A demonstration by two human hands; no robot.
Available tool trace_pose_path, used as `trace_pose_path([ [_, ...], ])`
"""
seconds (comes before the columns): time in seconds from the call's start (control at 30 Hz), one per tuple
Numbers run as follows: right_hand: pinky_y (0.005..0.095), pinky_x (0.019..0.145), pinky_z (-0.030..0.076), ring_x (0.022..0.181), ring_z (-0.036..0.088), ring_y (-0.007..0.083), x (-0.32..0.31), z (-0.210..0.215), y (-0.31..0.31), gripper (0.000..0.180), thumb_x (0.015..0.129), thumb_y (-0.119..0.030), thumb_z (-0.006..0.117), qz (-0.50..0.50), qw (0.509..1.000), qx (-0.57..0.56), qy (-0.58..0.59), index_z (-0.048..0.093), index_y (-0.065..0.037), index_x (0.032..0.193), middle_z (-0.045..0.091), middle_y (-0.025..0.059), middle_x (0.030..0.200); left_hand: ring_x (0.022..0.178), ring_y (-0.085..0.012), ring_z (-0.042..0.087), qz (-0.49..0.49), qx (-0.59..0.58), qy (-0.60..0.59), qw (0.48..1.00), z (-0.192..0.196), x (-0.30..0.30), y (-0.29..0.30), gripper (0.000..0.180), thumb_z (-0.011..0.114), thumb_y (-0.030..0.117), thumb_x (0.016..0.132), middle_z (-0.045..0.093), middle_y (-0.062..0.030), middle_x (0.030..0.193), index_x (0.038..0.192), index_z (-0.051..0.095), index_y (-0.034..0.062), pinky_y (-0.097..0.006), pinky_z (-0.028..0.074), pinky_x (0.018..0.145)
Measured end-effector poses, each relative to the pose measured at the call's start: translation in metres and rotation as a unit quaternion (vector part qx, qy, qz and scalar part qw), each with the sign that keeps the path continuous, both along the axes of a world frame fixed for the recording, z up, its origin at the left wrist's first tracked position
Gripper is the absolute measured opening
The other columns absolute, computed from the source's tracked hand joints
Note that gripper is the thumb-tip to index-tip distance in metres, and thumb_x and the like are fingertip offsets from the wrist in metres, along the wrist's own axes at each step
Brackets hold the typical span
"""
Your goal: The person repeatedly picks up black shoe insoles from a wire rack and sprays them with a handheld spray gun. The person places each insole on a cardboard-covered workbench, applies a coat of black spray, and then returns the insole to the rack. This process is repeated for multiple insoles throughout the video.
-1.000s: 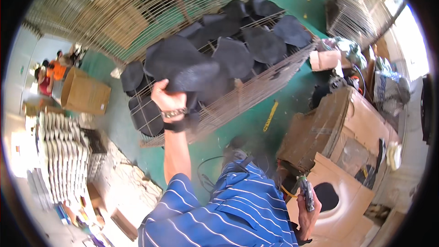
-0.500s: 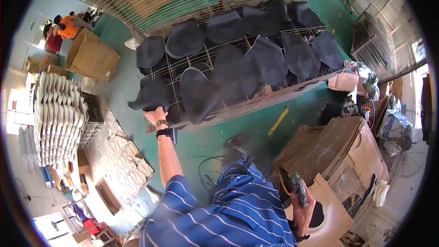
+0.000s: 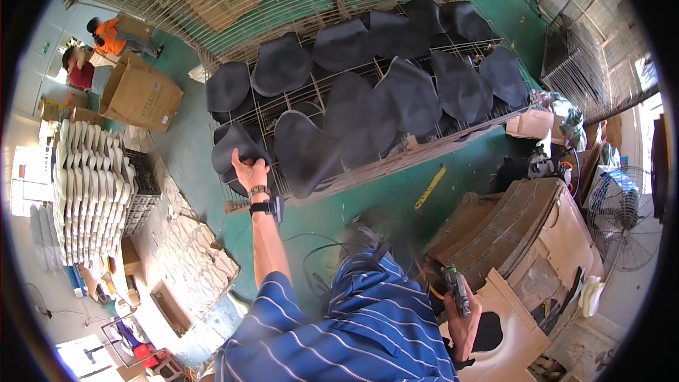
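My left hand (image 3: 252, 172) is at the front left corner of a wire rack (image 3: 322, 197), its fingers bent against a black, curved, saddle-shaped piece (image 3: 235, 143). Part of that piece is hidden behind the hand. Right beside it lies another black piece (image 3: 300, 148) with a raised rim. More such pieces fill the rack in two rows. Low on the right, my right hand (image 3: 462, 318) is closed around a small dark hand tool with a greenish end (image 3: 458, 290); its exact kind is unclear.
Brown cardboard (image 3: 488, 230) is stacked by my right side, with a standing fan (image 3: 622, 219) beyond. A cable (image 3: 311, 258) lies on the green floor. On the left are stacked pale pieces (image 3: 92, 184) and a large carton (image 3: 145, 95); two people are behind it.
My left hand has moved up and slightly right, and the black piece's left end has shifted inward over the rack. A person in orange in the background now stands more upright. The right hand keeps its tool.
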State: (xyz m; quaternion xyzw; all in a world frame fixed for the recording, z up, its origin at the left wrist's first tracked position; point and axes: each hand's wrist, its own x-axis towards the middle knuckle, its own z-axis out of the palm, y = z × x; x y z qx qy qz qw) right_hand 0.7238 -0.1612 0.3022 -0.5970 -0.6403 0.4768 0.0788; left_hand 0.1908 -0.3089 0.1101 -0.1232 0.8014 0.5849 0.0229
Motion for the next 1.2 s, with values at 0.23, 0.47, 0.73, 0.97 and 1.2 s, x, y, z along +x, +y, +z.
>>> trace_pose_path([
  [0.23, 0.0318, 0.079, 0.051, 0.081, 0.063, 0.0169, -0.001, -0.002, 0.003, 0.053, 0.086, -0.009, 0.068, 0.006, 1.0, 0.014, -0.001, 0.06, 0.001, 0.137, 0.07, 0.0129, 0.091, 0.121, -0.0351, 0.05, -0.014, -0.569, 0.241, 0.786, 0.021, 0.048, -0.008, 0.081, 0.081, 0.012, 0.07, 0.047, -0.013, 0.13, 0.143, 0.046, 0.0119, -0.049, 0.041, 0.102],
  [0.47, 0.0334, 0.081, 0.052, 0.082, 0.064, 0.019, 0.006, -0.011, 0.004, 0.054, 0.086, -0.009, 0.067, 0.018, 0.999, 0.033, 0.008, 0.059, 0.002, 0.138, 0.071, 0.0142, 0.095, 0.104, -0.035, 0.061, -0.1, -0.488, 0.196, 0.845, 0.001, 0.034, -0.026, 0.053, 0.071, -0.001, 0.067, 0.057, -0.016, 0.113, 0.117, 0.058, 0.0076, -0.05, 0.046, 0.096],
  [0.73, 0.0317, 0.093, 0.05, 0.097, 0.067, 0.0183, 0.0, 0.0, 0.001, 0.052, 0.086, -0.009, 0.067, 0.027, 0.996, 0.063, 0.062, 0.06, 0.004, 0.136, 0.074, 0.0145, 0.107, 0.104, -0.0415, 0.058, -0.072, -0.352, 0.427, 0.83, 0.159, 0.015, 0.035, 0.047, 0.058, -0.007, 0.073, 0.057, -0.019, 0.113, 0.118, 0.058, 0.0043, -0.05, 0.048, 0.09],
  [0.97, 0.0355, 0.104, 0.047, 0.122, 0.061, 0.0221, 0.01, 0.025, -0.004, 0.043, 0.099, -0.018, 0.065, -0.026, 0.992, -0.002, 0.123, 0.06, -0.007, 0.141, 0.066, 0.0152, 0.135, 0.11, -0.0369, 0.062, -0.185, -0.098, 0.561, 0.801, 0.348, -0.029, 0.162, 0.041, 0.059, -0.005, 0.078, 0.065, -0.016, 0.114, 0.117, 0.063, 0.005, -0.043, 0.049, 0.095],
  [1.2, 0.0313, 0.109, 0.043, 0.127, 0.057, 0.0202, 0.032, 0.029, -0.027, 0.044, 0.101, -0.013, 0.06, -0.102, 0.986, 0.024, 0.128, 0.056, -0.006, 0.144, 0.063, 0.0113, 0.138, 0.124, -0.0338, 0.054, -0.173, -0.173, 0.685, 0.687, 0.48, -0.107, 0.288, 0.041, 0.06, 0.004, 0.079, 0.06, -0.0131, 0.127, 0.119, 0.062, 0.0101, -0.045, 0.043, 0.106],
])
